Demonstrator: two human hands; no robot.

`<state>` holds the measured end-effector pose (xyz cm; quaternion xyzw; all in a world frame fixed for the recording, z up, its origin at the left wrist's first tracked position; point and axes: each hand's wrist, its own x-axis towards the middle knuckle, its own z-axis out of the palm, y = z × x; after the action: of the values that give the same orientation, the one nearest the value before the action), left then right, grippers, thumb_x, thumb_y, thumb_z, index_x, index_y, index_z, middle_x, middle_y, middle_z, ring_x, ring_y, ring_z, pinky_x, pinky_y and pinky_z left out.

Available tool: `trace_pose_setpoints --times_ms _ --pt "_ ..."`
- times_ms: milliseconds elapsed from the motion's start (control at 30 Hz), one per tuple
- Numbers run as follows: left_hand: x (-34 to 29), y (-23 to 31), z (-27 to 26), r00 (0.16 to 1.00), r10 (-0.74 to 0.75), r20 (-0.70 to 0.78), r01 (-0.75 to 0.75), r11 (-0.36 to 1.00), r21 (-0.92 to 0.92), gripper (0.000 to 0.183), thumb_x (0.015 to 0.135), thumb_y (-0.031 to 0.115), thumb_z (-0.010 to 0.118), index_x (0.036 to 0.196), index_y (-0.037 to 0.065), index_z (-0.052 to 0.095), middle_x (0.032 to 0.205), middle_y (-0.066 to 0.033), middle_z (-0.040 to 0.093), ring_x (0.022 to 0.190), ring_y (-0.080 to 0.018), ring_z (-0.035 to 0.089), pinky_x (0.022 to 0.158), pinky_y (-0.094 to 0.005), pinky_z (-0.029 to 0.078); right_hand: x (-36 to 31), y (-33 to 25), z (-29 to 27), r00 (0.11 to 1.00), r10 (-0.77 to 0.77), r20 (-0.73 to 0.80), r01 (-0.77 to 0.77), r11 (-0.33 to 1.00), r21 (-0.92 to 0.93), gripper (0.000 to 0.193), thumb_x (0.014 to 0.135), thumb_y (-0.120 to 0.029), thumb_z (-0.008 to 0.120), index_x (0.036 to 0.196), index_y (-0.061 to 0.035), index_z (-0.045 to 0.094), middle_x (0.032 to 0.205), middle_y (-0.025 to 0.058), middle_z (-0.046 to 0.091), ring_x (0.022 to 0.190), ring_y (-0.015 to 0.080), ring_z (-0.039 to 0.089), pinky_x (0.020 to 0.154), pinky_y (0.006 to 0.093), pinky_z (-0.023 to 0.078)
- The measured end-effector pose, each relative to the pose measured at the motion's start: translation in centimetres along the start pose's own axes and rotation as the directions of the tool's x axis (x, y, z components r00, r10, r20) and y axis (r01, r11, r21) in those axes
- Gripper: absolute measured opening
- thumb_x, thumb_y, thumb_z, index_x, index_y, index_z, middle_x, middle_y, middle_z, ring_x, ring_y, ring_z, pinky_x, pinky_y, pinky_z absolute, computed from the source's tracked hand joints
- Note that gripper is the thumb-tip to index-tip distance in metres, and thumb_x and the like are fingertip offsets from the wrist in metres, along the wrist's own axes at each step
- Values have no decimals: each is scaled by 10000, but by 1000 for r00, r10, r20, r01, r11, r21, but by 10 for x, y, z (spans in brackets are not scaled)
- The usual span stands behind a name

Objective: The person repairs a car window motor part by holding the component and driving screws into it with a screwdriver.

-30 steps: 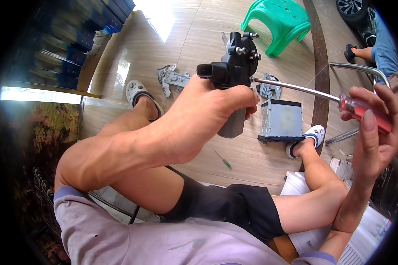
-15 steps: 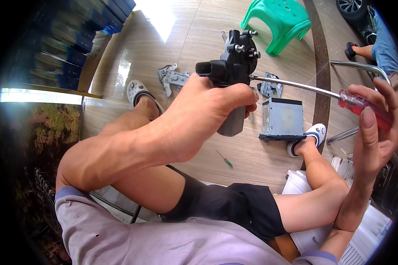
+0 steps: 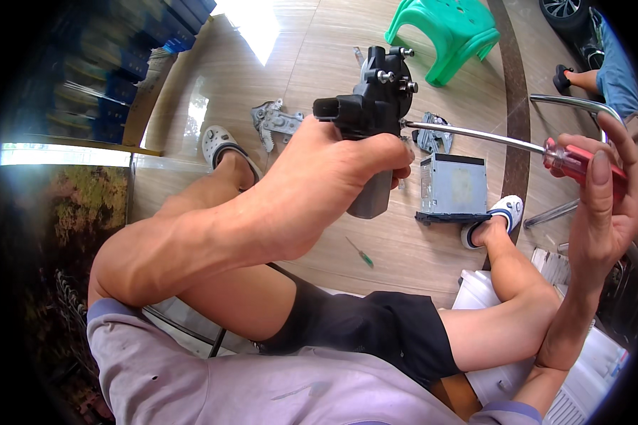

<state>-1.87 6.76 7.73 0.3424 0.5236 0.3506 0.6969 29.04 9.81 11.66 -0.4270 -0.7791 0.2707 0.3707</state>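
Note:
My left hand (image 3: 340,163) is wrapped round a small electric motor (image 3: 383,99) with a black gear housing, a black connector socket and a grey body. Several silver bolts stick out of the housing's upper and right sides. In my right hand (image 3: 606,191) is a screwdriver (image 3: 475,132) with a long steel shaft and a clear red handle. Its tip meets a small screw on the right side of the housing, just above my left thumb. My right thumb and fingers close on the handle, with one finger raised.
On the tiled floor lie a metal geared bracket (image 3: 275,124), another metal mechanism (image 3: 432,133), a silver box-shaped car unit (image 3: 455,185) and a small green screwdriver (image 3: 364,258). A green plastic stool (image 3: 446,32) stands ahead. Another person's leg (image 3: 617,78) and a metal chair frame (image 3: 574,103) are at right.
My right fingers have shifted round the red handle, which appears turned slightly. The motor stays nearly still in my left hand, and the screwdriver tip remains at the screw.

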Motion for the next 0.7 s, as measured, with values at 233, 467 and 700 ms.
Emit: trace_pose_setpoints --times_ms 233,467,700 --pt "4 -2 0 1000 9 12 -9 1000 -5 187 915 187 715 960 6 704 916 -67 696 869 -127 631 790 -291 480 6 -10 13 995 -88 -39 90 994 59 525 1051 -265 557 1477 10 423 1250 236 656 1075 284 693 897 375 560" --pt "4 -4 -2 1000 1 5 -1 1000 2 184 918 186 714 960 7 712 914 -66 700 864 -125 632 785 -288 481 4 -4 -1 999 -27 30 30 994 -109 517 1046 -266 571 1462 11 439 1235 228 667 1020 252 699 852 369 564" --pt "2 -1 0 1000 -6 -8 6 1000 0 182 921 193 714 936 12 715 906 -55 705 852 -121 630 754 -283 469 8 -7 9 999 -38 -10 38 999 31 537 1021 -227 586 1471 15 420 1241 228 648 1093 260 678 897 373 551"
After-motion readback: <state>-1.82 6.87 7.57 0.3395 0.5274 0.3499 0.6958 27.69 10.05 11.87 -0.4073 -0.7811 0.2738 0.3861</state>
